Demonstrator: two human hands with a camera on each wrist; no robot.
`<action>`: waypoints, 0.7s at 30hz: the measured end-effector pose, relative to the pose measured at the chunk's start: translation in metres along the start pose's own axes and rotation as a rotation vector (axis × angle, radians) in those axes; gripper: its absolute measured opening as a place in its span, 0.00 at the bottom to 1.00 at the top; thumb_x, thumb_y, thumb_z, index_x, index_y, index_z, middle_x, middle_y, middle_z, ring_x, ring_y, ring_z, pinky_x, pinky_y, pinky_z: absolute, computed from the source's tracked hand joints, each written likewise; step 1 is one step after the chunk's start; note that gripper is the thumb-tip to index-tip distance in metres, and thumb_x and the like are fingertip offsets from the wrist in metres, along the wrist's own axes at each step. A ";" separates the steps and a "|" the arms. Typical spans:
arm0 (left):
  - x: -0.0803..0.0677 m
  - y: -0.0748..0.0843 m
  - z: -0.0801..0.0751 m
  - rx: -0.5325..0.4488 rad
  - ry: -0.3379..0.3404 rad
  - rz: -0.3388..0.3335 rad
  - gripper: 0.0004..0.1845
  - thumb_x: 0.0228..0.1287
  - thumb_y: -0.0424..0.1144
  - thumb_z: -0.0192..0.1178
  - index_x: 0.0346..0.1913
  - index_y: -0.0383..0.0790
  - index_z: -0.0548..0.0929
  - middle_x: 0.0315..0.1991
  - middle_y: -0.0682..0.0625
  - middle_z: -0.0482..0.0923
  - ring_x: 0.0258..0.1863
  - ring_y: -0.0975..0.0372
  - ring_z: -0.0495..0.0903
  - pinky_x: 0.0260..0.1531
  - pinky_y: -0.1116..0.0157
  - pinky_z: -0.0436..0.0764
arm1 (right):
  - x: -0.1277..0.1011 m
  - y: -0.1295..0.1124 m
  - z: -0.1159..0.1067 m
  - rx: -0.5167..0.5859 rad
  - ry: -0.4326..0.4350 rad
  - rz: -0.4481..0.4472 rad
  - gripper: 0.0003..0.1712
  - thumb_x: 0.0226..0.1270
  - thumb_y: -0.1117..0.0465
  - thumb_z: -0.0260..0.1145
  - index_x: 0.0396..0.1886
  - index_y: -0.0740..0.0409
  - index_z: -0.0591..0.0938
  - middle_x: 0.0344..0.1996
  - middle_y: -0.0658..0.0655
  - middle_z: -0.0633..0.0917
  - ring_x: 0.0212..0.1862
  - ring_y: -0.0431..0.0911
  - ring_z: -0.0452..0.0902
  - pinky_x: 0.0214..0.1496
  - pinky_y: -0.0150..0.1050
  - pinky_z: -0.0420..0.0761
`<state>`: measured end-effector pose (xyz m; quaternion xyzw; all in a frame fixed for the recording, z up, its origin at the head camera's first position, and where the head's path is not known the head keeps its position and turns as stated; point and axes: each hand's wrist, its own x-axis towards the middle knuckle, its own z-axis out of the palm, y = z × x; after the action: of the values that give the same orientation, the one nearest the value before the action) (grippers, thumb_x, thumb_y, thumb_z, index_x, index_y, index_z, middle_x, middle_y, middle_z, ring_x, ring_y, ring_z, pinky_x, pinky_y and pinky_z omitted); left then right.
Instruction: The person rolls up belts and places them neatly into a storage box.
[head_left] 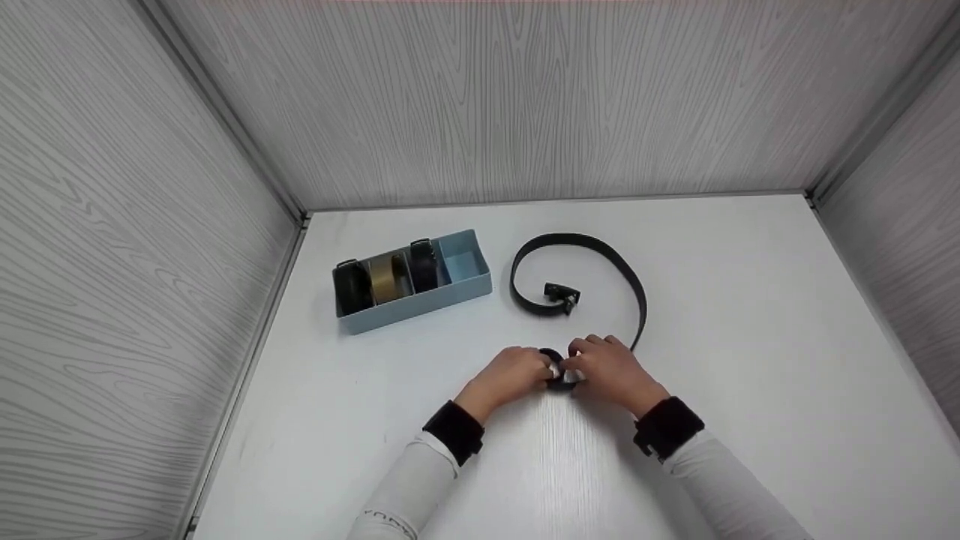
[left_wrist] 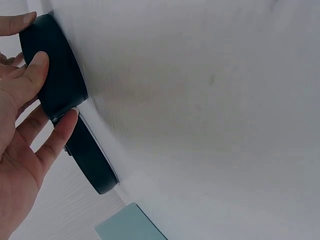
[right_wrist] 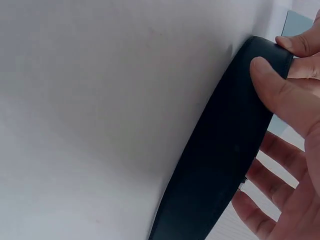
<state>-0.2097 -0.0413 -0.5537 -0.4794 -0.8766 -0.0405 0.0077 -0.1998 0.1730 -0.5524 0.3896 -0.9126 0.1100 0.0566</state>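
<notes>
A black belt (head_left: 634,281) stands on its edge on the white table, its far part curving in a wide loop to a buckle end (head_left: 562,292). Its near part is a small coil (head_left: 559,385) between both hands. My left hand (head_left: 514,375) grips the coil from the left; the left wrist view shows its thumb pressed on the outside of the belt (left_wrist: 55,65). From the right, my right hand (head_left: 611,371) pinches the strap, thumb flat on the belt (right_wrist: 220,140) and other fingers behind it in the right wrist view.
Back left of the hands stands a light blue divided box (head_left: 420,306). It holds a black rolled belt (head_left: 352,289) at the left, a tan rolled belt (head_left: 384,281) and another black rolled belt (head_left: 424,266). Grey wood-grain panels (head_left: 525,105) enclose the table.
</notes>
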 end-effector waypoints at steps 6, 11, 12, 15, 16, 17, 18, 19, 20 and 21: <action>0.000 0.006 -0.002 0.062 -0.017 -0.027 0.07 0.63 0.37 0.61 0.33 0.51 0.89 0.34 0.58 0.83 0.31 0.64 0.79 0.28 0.64 0.74 | 0.006 0.000 0.002 -0.044 0.069 -0.044 0.10 0.42 0.67 0.76 0.22 0.45 0.87 0.28 0.49 0.78 0.30 0.49 0.72 0.27 0.43 0.67; 0.000 0.013 -0.001 0.104 -0.011 -0.053 0.07 0.64 0.37 0.60 0.34 0.50 0.88 0.35 0.57 0.83 0.31 0.62 0.79 0.29 0.64 0.73 | 0.007 0.001 0.003 -0.047 0.072 -0.034 0.07 0.44 0.63 0.75 0.19 0.46 0.86 0.25 0.49 0.76 0.28 0.48 0.70 0.25 0.42 0.66; 0.000 0.014 0.000 0.114 -0.008 -0.060 0.08 0.65 0.37 0.60 0.35 0.50 0.88 0.36 0.56 0.83 0.32 0.62 0.79 0.29 0.64 0.73 | 0.008 0.001 0.004 -0.037 0.068 -0.031 0.06 0.44 0.62 0.75 0.19 0.46 0.86 0.25 0.49 0.76 0.28 0.48 0.70 0.25 0.42 0.66; 0.001 0.019 0.001 0.137 0.007 -0.088 0.08 0.67 0.39 0.59 0.36 0.51 0.88 0.37 0.56 0.83 0.34 0.61 0.80 0.28 0.64 0.73 | 0.009 0.001 0.005 -0.005 0.059 -0.023 0.04 0.46 0.61 0.74 0.19 0.46 0.87 0.24 0.49 0.76 0.28 0.48 0.69 0.25 0.41 0.65; 0.001 0.020 0.002 0.140 0.013 -0.098 0.08 0.67 0.40 0.59 0.36 0.51 0.88 0.37 0.56 0.83 0.34 0.61 0.80 0.28 0.64 0.73 | 0.009 0.001 0.005 0.011 0.057 -0.019 0.04 0.46 0.61 0.74 0.19 0.46 0.87 0.24 0.49 0.75 0.27 0.48 0.69 0.25 0.41 0.65; 0.002 0.020 0.002 0.143 0.023 -0.103 0.08 0.67 0.40 0.59 0.36 0.52 0.89 0.36 0.57 0.83 0.33 0.61 0.80 0.27 0.64 0.73 | 0.009 0.001 0.006 0.029 0.060 -0.021 0.03 0.46 0.60 0.74 0.20 0.46 0.87 0.24 0.49 0.75 0.27 0.48 0.69 0.26 0.41 0.66; 0.001 0.021 0.002 0.149 0.028 -0.106 0.08 0.67 0.40 0.59 0.36 0.53 0.89 0.36 0.57 0.83 0.33 0.61 0.80 0.26 0.64 0.72 | 0.009 0.001 0.007 0.049 0.067 -0.029 0.03 0.45 0.60 0.74 0.21 0.47 0.88 0.25 0.49 0.76 0.28 0.48 0.69 0.26 0.41 0.66; 0.001 0.021 0.002 0.152 0.032 -0.107 0.08 0.66 0.40 0.59 0.36 0.53 0.89 0.35 0.57 0.83 0.33 0.61 0.80 0.26 0.64 0.72 | 0.009 0.002 0.008 0.069 0.074 -0.046 0.03 0.45 0.60 0.75 0.22 0.47 0.89 0.27 0.49 0.77 0.28 0.48 0.69 0.27 0.41 0.67; 0.001 0.019 0.002 0.152 0.035 -0.103 0.08 0.66 0.40 0.59 0.35 0.54 0.89 0.35 0.58 0.83 0.32 0.61 0.80 0.26 0.64 0.72 | 0.008 0.002 0.008 0.086 0.083 -0.070 0.04 0.44 0.59 0.76 0.23 0.48 0.89 0.29 0.50 0.78 0.30 0.48 0.70 0.28 0.41 0.69; 0.000 0.018 0.001 0.147 0.037 -0.093 0.08 0.65 0.40 0.59 0.35 0.54 0.89 0.35 0.58 0.83 0.32 0.62 0.80 0.26 0.65 0.72 | 0.007 0.003 0.008 0.096 0.090 -0.101 0.06 0.44 0.59 0.77 0.25 0.49 0.89 0.33 0.50 0.80 0.31 0.48 0.71 0.29 0.41 0.70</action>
<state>-0.1950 -0.0317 -0.5539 -0.4354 -0.8983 0.0150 0.0570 -0.2069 0.1684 -0.5593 0.4320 -0.8820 0.1683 0.0842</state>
